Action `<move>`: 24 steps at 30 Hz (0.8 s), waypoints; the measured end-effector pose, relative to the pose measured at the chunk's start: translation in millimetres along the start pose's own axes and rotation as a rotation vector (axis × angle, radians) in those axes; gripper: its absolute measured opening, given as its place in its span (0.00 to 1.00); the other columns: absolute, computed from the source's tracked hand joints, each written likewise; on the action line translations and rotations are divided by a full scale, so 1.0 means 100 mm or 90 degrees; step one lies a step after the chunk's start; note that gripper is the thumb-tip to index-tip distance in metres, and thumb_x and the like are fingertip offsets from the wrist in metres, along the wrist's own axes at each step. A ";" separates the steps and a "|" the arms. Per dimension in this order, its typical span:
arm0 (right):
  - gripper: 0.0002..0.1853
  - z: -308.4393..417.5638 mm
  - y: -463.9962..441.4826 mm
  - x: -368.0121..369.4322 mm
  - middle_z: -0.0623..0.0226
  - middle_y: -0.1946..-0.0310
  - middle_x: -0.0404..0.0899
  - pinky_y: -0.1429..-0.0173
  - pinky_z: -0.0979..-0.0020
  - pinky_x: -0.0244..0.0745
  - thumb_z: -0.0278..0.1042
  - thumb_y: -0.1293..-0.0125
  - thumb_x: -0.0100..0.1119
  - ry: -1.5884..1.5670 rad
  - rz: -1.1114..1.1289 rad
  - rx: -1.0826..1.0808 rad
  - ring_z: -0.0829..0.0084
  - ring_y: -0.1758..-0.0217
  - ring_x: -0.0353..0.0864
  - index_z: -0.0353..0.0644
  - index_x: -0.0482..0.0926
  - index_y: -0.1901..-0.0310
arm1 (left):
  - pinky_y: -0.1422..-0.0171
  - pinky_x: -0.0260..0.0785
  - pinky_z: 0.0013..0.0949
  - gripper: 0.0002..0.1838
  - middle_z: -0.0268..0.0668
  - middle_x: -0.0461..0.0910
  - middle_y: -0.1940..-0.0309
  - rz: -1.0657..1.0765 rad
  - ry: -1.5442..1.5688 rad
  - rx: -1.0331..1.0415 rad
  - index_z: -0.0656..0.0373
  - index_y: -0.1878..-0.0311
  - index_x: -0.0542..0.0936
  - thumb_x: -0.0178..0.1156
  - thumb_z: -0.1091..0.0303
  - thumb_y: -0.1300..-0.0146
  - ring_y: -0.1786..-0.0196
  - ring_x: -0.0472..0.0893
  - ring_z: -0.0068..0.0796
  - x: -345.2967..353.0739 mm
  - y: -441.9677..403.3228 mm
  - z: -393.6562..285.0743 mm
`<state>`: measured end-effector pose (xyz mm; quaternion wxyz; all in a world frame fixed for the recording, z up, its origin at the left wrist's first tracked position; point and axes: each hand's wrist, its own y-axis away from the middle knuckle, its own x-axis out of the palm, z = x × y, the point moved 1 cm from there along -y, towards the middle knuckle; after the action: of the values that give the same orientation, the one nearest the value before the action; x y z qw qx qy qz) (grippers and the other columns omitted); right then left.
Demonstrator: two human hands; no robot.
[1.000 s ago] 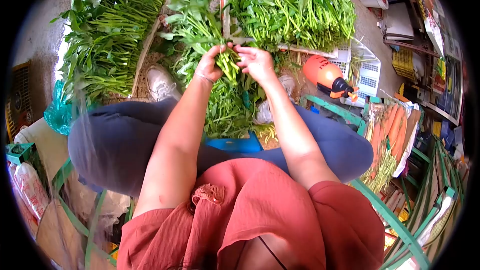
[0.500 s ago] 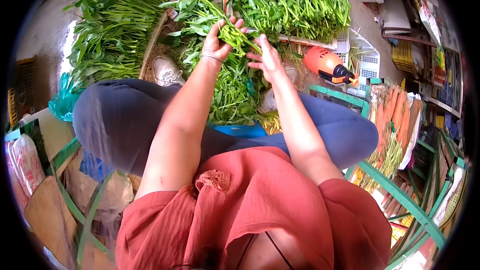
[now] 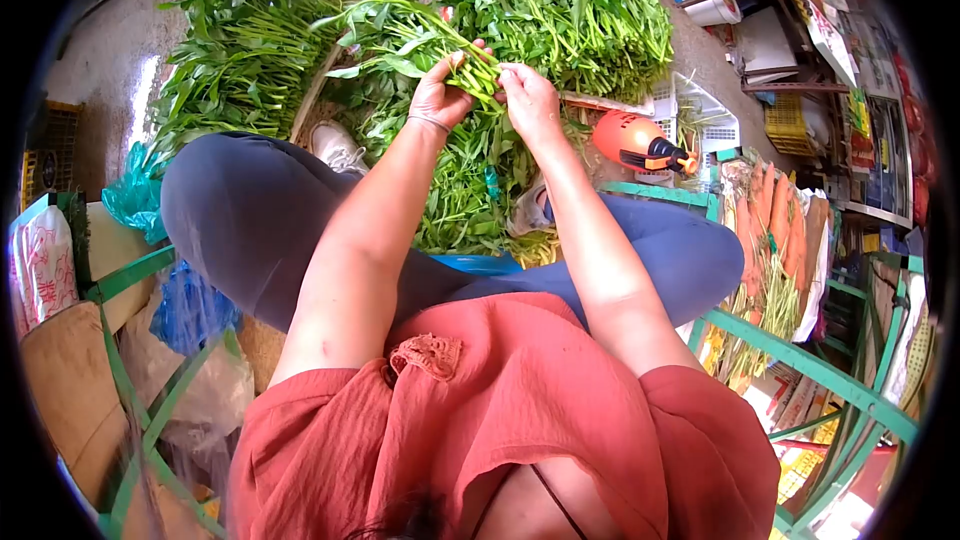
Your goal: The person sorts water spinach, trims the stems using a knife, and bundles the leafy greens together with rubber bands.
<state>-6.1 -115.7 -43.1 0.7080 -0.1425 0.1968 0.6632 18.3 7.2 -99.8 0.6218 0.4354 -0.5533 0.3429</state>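
My left hand (image 3: 443, 97) is wrapped round a small bunch of leafy green stems (image 3: 420, 40), whose leaves point up and to the left. At the cut ends of the bunch, my right hand (image 3: 530, 98) has thumb and fingers pinched together on the stems. Loose greens (image 3: 465, 190) lie below both hands, between my shoes. A large pile of greens (image 3: 250, 55) sits at the upper left, and another pile (image 3: 570, 15) is at the upper right.
An orange spray bottle (image 3: 630, 140) lies by a white plastic basket (image 3: 712, 120) on the right. Carrots (image 3: 780, 215) lie beyond the green metal frame (image 3: 800, 365). A teal plastic bag (image 3: 135, 195) and my shoe (image 3: 337, 147) are on the left.
The bunch has tilted further to the left in my left hand. My right hand, with fingers spread before, has closed on the stem ends.
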 end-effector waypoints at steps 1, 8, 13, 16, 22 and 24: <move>0.13 0.01 0.03 -0.03 0.66 0.71 0.78 0.68 0.80 0.71 0.33 0.39 0.48 0.036 0.011 -0.006 0.79 0.73 0.76 0.36 0.75 0.56 | 0.41 0.61 0.40 0.24 0.45 0.71 0.53 0.013 0.011 -0.010 0.67 0.48 0.66 0.57 0.72 0.48 0.51 0.72 0.37 -0.05 -0.05 -0.01; 0.12 -0.11 0.23 -0.28 0.66 0.74 0.80 0.66 0.78 0.70 0.36 0.47 0.59 -0.008 -0.198 -0.043 0.79 0.73 0.76 0.38 0.79 0.63 | 0.44 0.65 0.36 0.24 0.45 0.73 0.57 0.076 -0.061 -0.072 0.68 0.48 0.66 0.57 0.72 0.49 0.56 0.74 0.34 0.20 0.03 0.05; 0.10 0.55 0.28 -0.31 0.75 0.77 0.77 0.70 0.83 0.68 0.34 0.50 0.64 0.073 -0.062 -0.148 0.86 0.76 0.71 0.38 0.79 0.69 | 0.44 0.63 0.35 0.17 0.39 0.76 0.59 0.071 -0.168 -0.095 0.64 0.53 0.73 0.56 0.68 0.47 0.56 0.74 0.29 0.43 0.20 0.10; 0.13 0.64 0.24 -0.24 0.70 0.79 0.78 0.69 0.81 0.69 0.38 0.55 0.67 0.218 -0.016 -0.091 0.83 0.76 0.74 0.38 0.80 0.71 | 0.39 0.58 0.36 0.17 0.39 0.75 0.57 0.083 -0.204 -0.065 0.64 0.53 0.73 0.55 0.67 0.47 0.52 0.73 0.33 0.41 0.15 0.12; 0.09 0.37 0.06 -0.13 0.72 0.75 0.77 0.65 0.81 0.67 0.31 0.52 0.65 -0.077 0.049 0.033 0.83 0.72 0.72 0.37 0.78 0.71 | 0.41 0.62 0.38 0.22 0.44 0.74 0.56 0.093 -0.128 -0.062 0.66 0.49 0.69 0.55 0.67 0.47 0.53 0.74 0.36 0.32 0.10 0.09; 0.08 0.31 0.05 -0.09 0.72 0.74 0.76 0.64 0.82 0.65 0.29 0.51 0.63 -0.097 0.055 0.025 0.83 0.72 0.71 0.36 0.77 0.70 | 0.41 0.62 0.38 0.22 0.46 0.74 0.56 0.104 -0.094 -0.109 0.65 0.49 0.69 0.56 0.67 0.47 0.53 0.74 0.37 0.32 0.13 0.08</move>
<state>-9.1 -108.4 -11.1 0.6941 -0.0686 0.1614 0.6982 8.4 3.5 -66.4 0.5843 0.3584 -0.6586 0.3105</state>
